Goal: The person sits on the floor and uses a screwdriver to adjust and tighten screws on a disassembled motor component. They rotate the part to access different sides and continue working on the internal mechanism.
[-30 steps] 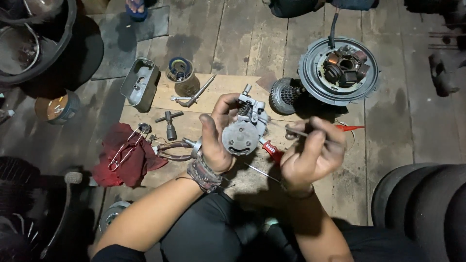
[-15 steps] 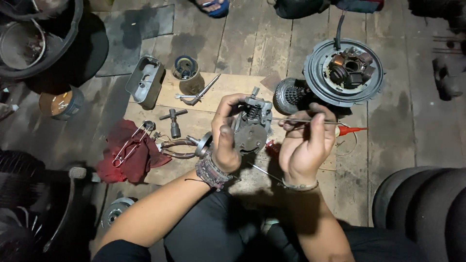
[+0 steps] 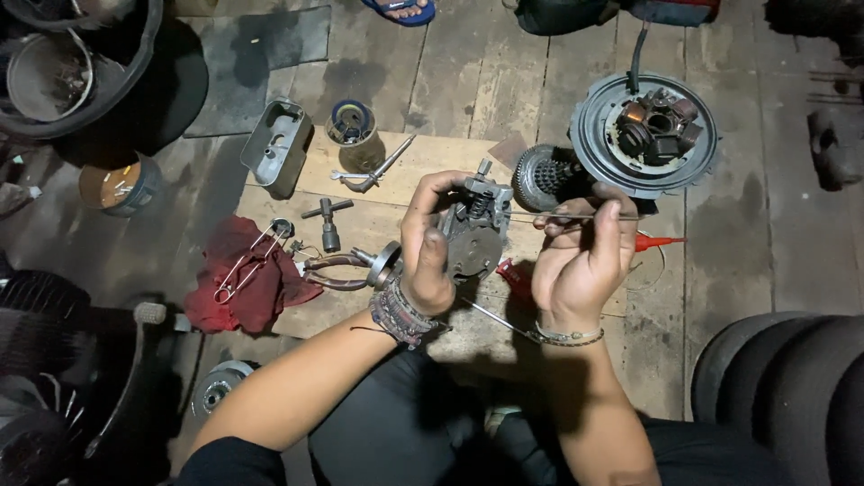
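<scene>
While the left hand [image 3: 430, 261] grips the carburetor [image 3: 474, 229] above the board [image 3: 396, 193], the right hand [image 3: 580, 261] fingers pinch a thin wire [image 3: 576, 217]; best keep the body steady and the wire straight.

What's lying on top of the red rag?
On the red rag lies a bent wire clip, beside the pliers. What is under the rag is covered.
</scene>
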